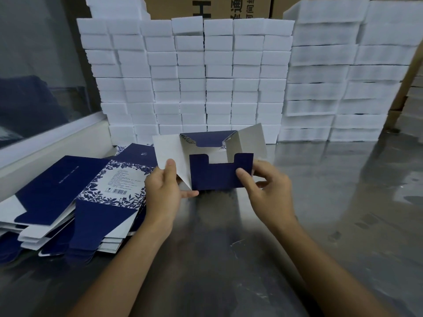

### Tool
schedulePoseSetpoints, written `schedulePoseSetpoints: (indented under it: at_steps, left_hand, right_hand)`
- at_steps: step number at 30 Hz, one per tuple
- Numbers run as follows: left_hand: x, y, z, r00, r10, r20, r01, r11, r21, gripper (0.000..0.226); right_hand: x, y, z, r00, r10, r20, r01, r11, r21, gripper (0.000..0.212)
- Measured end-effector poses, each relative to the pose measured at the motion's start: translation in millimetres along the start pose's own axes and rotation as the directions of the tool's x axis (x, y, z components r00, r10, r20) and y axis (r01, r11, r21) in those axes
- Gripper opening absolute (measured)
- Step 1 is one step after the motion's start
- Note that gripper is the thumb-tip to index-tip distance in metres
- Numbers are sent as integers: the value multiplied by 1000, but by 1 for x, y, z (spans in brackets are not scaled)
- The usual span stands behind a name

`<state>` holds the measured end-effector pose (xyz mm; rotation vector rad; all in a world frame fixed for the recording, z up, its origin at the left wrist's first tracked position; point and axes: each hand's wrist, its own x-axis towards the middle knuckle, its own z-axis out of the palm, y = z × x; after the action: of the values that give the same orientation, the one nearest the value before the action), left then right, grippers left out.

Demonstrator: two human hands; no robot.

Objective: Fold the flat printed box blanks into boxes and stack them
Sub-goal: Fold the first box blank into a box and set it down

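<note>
A half-folded navy box (215,175) with grey inner faces is held upright over the steel table, its end toward me. My left hand (163,188) pinches the grey side flap on the left, thumb on top. My right hand (265,186) grips the navy notched flap at the front, thumb pressed on its face. A second notched navy flap (206,138) lies folded in at the back, and a grey flap (250,140) stands out to the right. A loose pile of flat navy and floral printed blanks (75,200) lies to the left of my hands.
The steel table (320,202) spreads to the right and toward me. White foam blocks (194,76) are stacked in a wall at the back, with wider ones (343,72) on the right. Brown cartons (206,5) stand behind. A white ledge (52,145) borders the left.
</note>
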<state>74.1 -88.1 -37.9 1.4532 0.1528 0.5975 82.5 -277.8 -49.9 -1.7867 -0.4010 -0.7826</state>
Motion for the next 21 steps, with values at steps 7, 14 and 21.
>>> schedulePoseSetpoints:
  at_steps: [7,14,21]
  left_hand:
    - [4,-10,-2,990,102,93,-109,991,78,14]
    - [0,-25,-4,949,151,277,-273,835,478,46]
    - [-10,-23,3,885,188,425,-389,800,457,46]
  right_hand:
    - [0,-3,1,994,87,-64,-83,995,60,13]
    - [1,-4,-1,986,150,-79,-140,983,116,23]
    - [1,2,-3,959,154,-240,-154,988,18,39]
